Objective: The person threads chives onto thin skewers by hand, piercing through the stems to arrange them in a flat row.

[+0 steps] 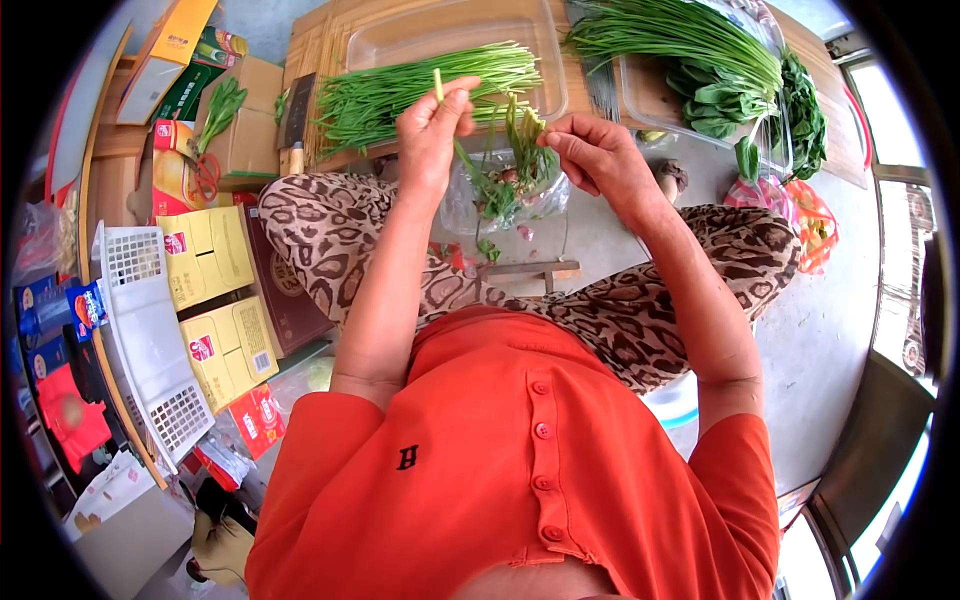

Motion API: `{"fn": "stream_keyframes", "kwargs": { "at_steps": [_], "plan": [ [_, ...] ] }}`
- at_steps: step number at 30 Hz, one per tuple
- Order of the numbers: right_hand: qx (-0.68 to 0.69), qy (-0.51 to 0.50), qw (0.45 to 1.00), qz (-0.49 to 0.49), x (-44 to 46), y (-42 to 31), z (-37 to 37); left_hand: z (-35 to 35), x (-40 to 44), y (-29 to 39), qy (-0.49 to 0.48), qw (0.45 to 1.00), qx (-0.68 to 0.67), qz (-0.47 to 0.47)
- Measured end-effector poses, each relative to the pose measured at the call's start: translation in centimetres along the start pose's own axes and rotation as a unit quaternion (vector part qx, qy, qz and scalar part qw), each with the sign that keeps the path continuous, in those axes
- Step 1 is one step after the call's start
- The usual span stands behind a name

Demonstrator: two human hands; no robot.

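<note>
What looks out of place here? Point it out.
A green scrap and a pink bit appear to lie outside the bag, like stray waste. A leafy sprig by the scissors also looks odd, apart from the greens on the table.

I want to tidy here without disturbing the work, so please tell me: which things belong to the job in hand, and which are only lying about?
Likely part of the job:
pale green stem in the left hand
leafy greens at the right hand
clear plastic bag below
perhaps long green stalks

Apparently just lying about:
scissors
yellow boxes
white basket
</note>
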State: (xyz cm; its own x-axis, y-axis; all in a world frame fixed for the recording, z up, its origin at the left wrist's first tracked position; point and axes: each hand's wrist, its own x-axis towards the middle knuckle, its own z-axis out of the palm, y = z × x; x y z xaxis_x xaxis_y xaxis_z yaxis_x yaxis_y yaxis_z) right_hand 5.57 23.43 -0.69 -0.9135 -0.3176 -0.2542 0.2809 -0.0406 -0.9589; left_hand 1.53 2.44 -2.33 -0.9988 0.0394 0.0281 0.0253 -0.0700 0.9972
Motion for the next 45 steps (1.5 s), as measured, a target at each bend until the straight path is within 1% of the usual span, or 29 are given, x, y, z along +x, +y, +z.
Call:
{"fn": "stream_keyframes", "kwargs": {
  "at_steps": [1, 3, 5, 9, 11, 12, 14, 15, 17, 18, 20, 21, 23, 27, 32, 45],
  "plan": [
    [-0.002, 0.001, 1.0, -0.002, 0.0, 0.0, -0.1, -0.4, 0.0, 0.2, 0.01, 1.0, 0.015, 0.006],
    [0.007, 0.004, 1.0, 0.002, -0.1, -0.1, -0.1, -0.5, 0.0, 0.8, 0.0, 0.999, 0.04, 0.006],
    [0.017, 0.005, 1.0, 0.006, -0.1, -0.1, 0.0, -0.2, -0.1, 1.6, 0.013, 1.0, -0.005, -0.014],
    [0.007, -0.001, 1.0, -0.002, -0.1, -0.3, 0.0, -0.5, 0.2, 0.5, -0.021, 1.0, -0.007, 0.011],
    [0.002, -0.003, 1.0, -0.003, -0.1, -0.3, 0.0, -0.7, 0.4, -0.5, -0.01, 0.997, -0.074, 0.008],
    [0.004, -0.006, 1.0, -0.004, -0.2, -0.3, 0.0, -0.6, 0.3, -0.3, -0.009, 0.997, -0.074, 0.008],
    [0.007, -0.009, 1.0, -0.006, -0.2, -0.3, 0.0, -0.3, 0.2, 0.0, 0.0, 0.998, -0.063, -0.025],
    [0.005, -0.012, 1.0, -0.009, -0.2, -0.3, 0.1, -0.3, 0.2, -0.1, 0.0, 0.998, -0.062, -0.025],
    [0.003, -0.015, 1.0, -0.012, -0.3, -0.3, 0.1, -0.4, 0.4, -0.4, -0.021, 0.994, -0.106, -0.017],
    [0.003, -0.016, 1.0, -0.009, -0.3, -0.3, 0.2, -0.4, 0.3, -0.3, -0.022, 0.994, -0.106, -0.017],
    [0.003, -0.017, 1.0, -0.006, -0.3, -0.4, 0.2, -0.3, 0.2, 0.1, -0.032, 0.989, -0.136, -0.049],
    [0.003, -0.017, 1.0, -0.006, -0.3, -0.4, 0.2, -0.2, 0.1, 0.3, -0.033, 0.989, -0.136, -0.05],
    [0.003, -0.017, 1.0, -0.005, -0.4, -0.4, 0.2, 0.1, 0.0, 0.6, -0.023, 0.985, -0.155, -0.075],
    [0.002, -0.016, 1.0, -0.008, -0.3, -0.3, 0.2, 0.3, 0.0, 0.6, -0.013, 0.982, -0.163, -0.091],
    [-0.01, -0.012, 1.0, -0.008, -0.3, -0.3, 0.2, 0.1, 0.0, 0.5, -0.035, 0.977, -0.184, -0.106],
    [-0.005, -0.015, 1.0, -0.002, -0.4, -0.4, 0.4, -0.1, 0.1, 0.2, -0.031, 0.975, -0.186, -0.114]
  ]
}}
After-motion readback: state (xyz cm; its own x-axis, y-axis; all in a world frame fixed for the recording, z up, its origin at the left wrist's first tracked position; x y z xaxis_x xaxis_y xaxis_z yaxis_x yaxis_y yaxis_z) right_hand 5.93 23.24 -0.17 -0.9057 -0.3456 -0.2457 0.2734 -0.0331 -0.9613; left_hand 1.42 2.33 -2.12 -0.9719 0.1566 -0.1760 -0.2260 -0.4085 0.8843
